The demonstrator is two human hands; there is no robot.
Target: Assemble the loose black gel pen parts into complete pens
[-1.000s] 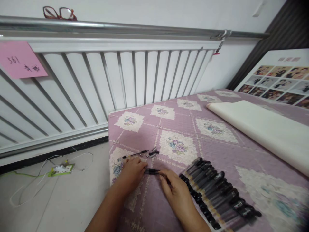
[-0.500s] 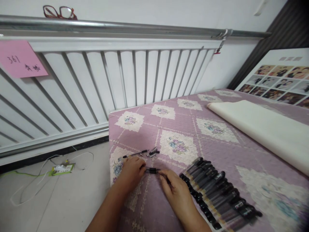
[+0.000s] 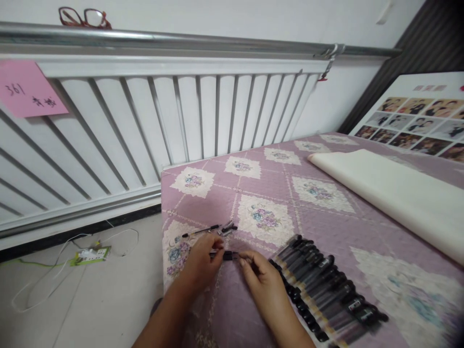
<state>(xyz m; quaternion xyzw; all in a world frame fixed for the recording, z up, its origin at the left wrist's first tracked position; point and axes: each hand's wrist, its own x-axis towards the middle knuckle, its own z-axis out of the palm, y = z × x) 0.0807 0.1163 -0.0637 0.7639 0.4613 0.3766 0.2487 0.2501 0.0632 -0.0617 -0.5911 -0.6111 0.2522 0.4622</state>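
Over the purple flowered cover, my left hand [image 3: 206, 256] is closed around the barrel of a pen [image 3: 228, 255] with a black grip section. My right hand [image 3: 259, 270] pinches at the pen's tip end with thumb and fingertips; the small part between them is too fine to make out. Just beyond the left hand lie a thin pen [image 3: 201, 230] and a few small pen pieces [image 3: 227, 227]. To the right of my right hand, many black-capped pens [image 3: 326, 280] lie side by side in a row, with black caps or ends along their near side.
The flowered bed cover [image 3: 268, 183] spreads under everything. A folded cream cloth [image 3: 391, 193] lies to the right, near a photo board [image 3: 416, 116]. A white radiator [image 3: 203, 116] stands behind, and a power strip [image 3: 90, 256] with cables is on the floor at left.
My left hand has shifted slightly right along the pen, closer to the black grip. The right hand stays at the tip. The whole view has moved a little.
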